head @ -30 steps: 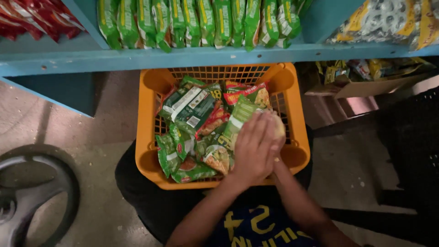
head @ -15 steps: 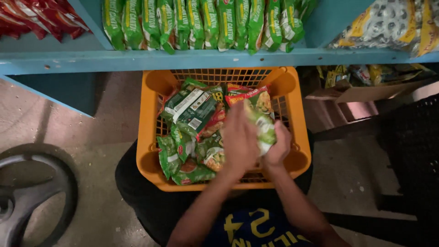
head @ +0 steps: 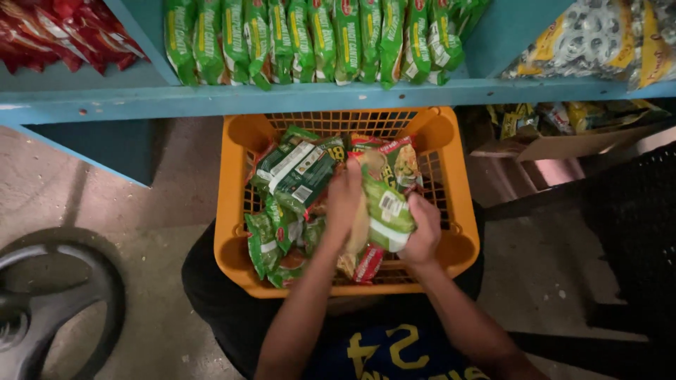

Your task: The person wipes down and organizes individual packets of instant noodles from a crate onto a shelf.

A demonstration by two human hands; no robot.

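An orange plastic basket (head: 451, 211) rests on my lap, filled with several green and red snack packets. Both hands are inside it. My left hand (head: 345, 200) and my right hand (head: 424, 232) together grip a small stack of green packets (head: 386, 204), held upright between them over the basket's middle. More packets, among them a dark green one (head: 299, 172), lie loose at the basket's left side.
A blue shelf edge (head: 317, 95) runs across above the basket, with a row of green packets (head: 317, 35) standing on it, red packets (head: 56, 35) at left and yellow bags (head: 598, 35) at right. A cardboard box (head: 563, 141) sits right; a dark wheel (head: 49, 302) lies lower left.
My hands have gathered green packets from the basket's right side and lifted them upright between both hands, shifting toward the basket's middle.
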